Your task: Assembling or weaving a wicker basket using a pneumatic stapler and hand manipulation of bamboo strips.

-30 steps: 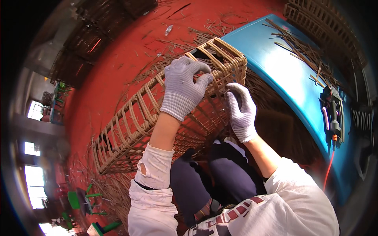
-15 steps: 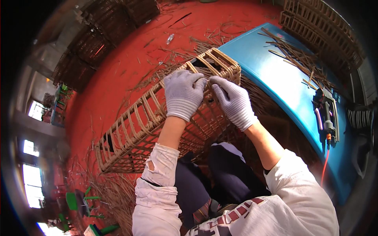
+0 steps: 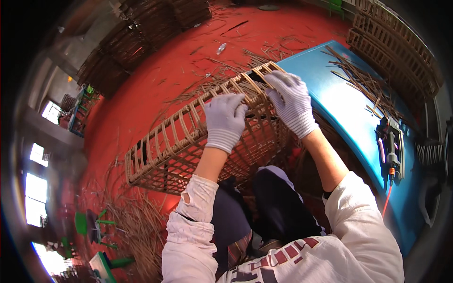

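Note:
A long wicker basket (image 3: 165,155) woven from tan strips lies slanted across my lap, its right end higher up than its left. Both my hands wear pale, ribbed knit gloves. My left hand (image 3: 225,118) is closed at the rim a little right of the basket's middle, thumb and forefinger together; my palm hides most of what the fingertips hold. Over the right end, my right hand (image 3: 291,99) curls its fingers round the rim, with the thumb on the near side. Between the hands, wrapped strips of the rim show.
To the right stands a blue table (image 3: 302,63) bearing loose cane strips (image 3: 363,82) and a black air stapler (image 3: 390,141) with an orange hose. More wicker baskets (image 3: 141,37) are stacked at the back left and back right. Cane scraps (image 3: 137,226) litter the red floor.
My right hand has moved right and up onto the basket's end, away from the left hand. The two hands were nearly touching before. The view has shifted a little.

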